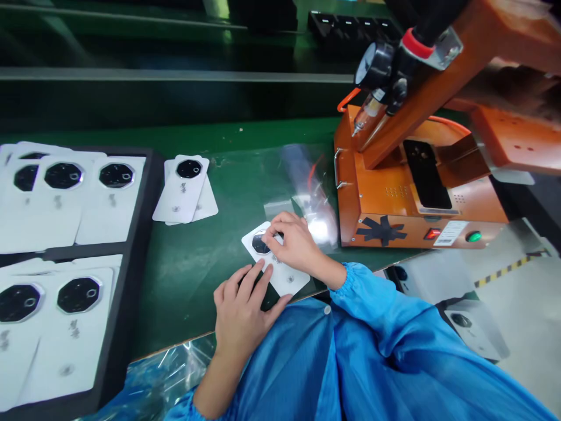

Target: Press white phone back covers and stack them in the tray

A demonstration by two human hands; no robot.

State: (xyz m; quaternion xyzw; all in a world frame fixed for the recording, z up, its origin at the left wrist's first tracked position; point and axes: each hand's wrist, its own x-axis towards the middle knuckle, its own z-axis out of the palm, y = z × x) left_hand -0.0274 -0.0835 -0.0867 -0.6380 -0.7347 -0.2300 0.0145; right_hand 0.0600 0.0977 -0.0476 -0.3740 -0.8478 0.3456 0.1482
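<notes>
White panel [291,279] lies flat on the green table [184,263], askew, right by the front edge, prob. so both hands reach it w/o stretching. L hand [245,304] is spread, fingertips at the panel's left edge, I'd guess to keep it from sliding. R hand [293,240] is over the dark lens window [259,243], fingers curled, thumb & index close tog.; can't tell if they pinch anything, too small to see. Stacked panels [186,196], 2 showing, sit btwn that spot & the black tray [134,263], prob. for easy L-side reach. Tray panels [90,336] overlap in 2 compartments, visible windows up & at the far end, prob. for quick pickup. Orange machine [372,231] stands to the R, w/ a black slab [427,178] on it, well apart from the hands.
</notes>
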